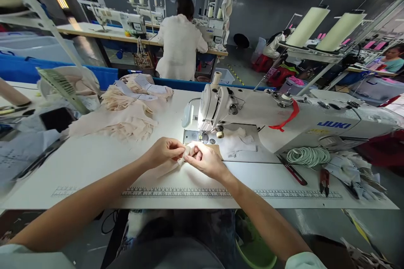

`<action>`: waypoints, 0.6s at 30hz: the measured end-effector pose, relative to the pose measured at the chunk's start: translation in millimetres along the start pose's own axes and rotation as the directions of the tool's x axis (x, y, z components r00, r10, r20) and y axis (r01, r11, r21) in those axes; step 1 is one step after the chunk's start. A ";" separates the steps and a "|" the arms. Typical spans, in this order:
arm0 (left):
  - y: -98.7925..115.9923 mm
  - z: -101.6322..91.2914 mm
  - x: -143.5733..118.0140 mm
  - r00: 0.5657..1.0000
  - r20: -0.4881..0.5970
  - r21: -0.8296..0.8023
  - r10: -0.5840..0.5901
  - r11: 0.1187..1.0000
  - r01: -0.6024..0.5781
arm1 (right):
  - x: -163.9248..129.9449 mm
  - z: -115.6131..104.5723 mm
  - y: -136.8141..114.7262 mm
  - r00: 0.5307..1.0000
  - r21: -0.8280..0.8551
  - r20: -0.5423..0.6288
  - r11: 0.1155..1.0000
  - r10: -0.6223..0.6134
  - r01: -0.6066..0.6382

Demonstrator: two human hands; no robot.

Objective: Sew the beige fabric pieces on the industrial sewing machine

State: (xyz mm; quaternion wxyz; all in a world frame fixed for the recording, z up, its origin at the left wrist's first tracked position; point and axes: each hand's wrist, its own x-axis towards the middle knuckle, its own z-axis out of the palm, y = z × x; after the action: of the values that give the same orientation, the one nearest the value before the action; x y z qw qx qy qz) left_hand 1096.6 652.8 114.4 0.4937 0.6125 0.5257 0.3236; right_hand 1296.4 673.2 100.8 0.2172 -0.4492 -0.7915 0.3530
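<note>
A small piece of pale cream fabric (188, 150) is pinched between my two hands, just in front of the sewing machine's needle area. My left hand (164, 151) grips its left side with thumb and forefinger. From the right, my right hand (206, 159) holds the same piece with curled fingers, which hide part of it. A loose end of cloth hangs below toward the table. Behind the hands stands a white JUKI sewing machine (240, 105), its lamp lighting the metal needle plate (191, 136).
Piles of cream fabric pieces (129, 113) lie at the left. On the right are a coil of pale cord (308, 156), a seam ripper-like red tool (293, 170), thread snips (324, 181) and scraps (350, 168). A printed ruler (176, 193) runs along the front edge. A person (181, 42) sits ahead.
</note>
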 end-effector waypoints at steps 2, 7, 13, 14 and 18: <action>-3.2 7.6 1.2 1.000 -0.013 -0.020 0.008 1.000 -0.008 | 0.7 3.7 4.2 0.999 0.035 -0.032 0.999 0.016 -0.015; -5.0 15.9 2.9 0.997 -0.067 0.041 0.046 0.998 -0.044 | 4.9 10.6 14.6 0.991 0.162 -0.137 0.987 0.013 0.009; -9.8 13.3 -5.5 0.938 -0.087 0.361 0.337 0.888 -0.285 | 7.9 9.1 22.9 0.994 0.367 -0.111 0.930 0.017 0.025; -12.2 13.8 -7.1 0.918 -0.055 0.402 0.393 0.850 -0.340 | 8.6 9.4 24.0 0.995 0.400 -0.099 0.916 0.023 0.019; -16.1 13.4 -10.5 0.904 -0.015 0.426 0.427 0.821 -0.380 | 10.8 10.8 27.1 0.997 0.501 -0.081 0.865 0.015 0.027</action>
State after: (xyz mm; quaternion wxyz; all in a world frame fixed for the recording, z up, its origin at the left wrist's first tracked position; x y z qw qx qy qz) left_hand 1101.2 638.5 96.3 0.2432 0.7815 0.4665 0.3353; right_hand 1298.9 688.1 73.7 0.3599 -0.3888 -0.6644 0.5272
